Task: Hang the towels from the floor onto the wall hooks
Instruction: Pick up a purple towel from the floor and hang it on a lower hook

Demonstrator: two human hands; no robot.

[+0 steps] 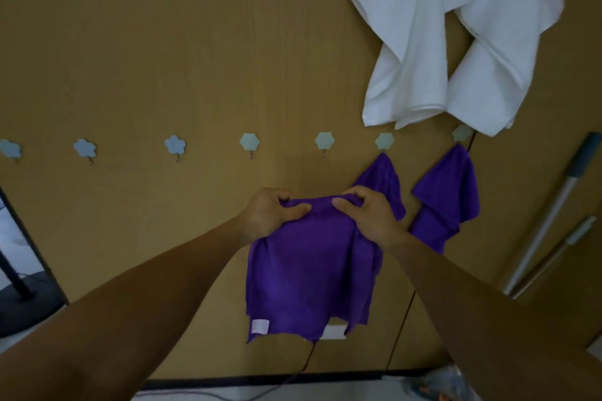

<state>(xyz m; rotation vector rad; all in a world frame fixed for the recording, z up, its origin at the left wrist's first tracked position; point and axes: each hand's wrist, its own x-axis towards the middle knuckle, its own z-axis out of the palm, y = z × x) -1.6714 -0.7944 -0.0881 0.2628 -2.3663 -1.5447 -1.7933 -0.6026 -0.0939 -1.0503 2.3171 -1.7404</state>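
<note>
Between my two sets of fingers, the top edge of a purple towel (309, 270) is bunched in front of the brown wall (163, 58). My left hand (270, 212) pinches the left end of that edge, thumb curled over the cloth. My right hand (368, 215) pinches the right end the same way. Below the fingers the towel hangs down, with a white label (260, 325) near its lower left corner. Above the fingers an empty hexagon hook (324, 142) sits on the wall. Right of my right fingers, a second purple towel (384, 179) and a third purple towel (446, 198) each hang from a hook. High above those hang two white cloths (407, 42). At the far right, two long handles (550, 221) lean against the wall.
</note>
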